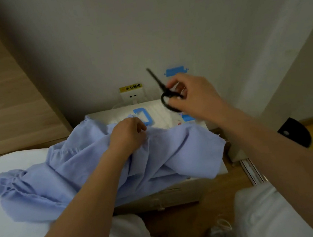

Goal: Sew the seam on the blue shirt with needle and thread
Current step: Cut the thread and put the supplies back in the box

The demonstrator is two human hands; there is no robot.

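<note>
The blue shirt [84,176] lies crumpled across the white bed and the white nightstand [172,193]. My left hand [127,133] grips a fold of the shirt near its upper edge, fingers curled into the cloth. My right hand [192,92] is raised above the nightstand and holds black scissors [163,92] by the handles, blades pointing up and left, blurred. No needle or thread can be made out.
A clear box with blue clasps [143,117] sits on the nightstand behind the shirt. A wall socket with a yellow label [132,95] is on the wall. A dark object [293,133] lies on the wooden floor at right. My knees and shoes are below.
</note>
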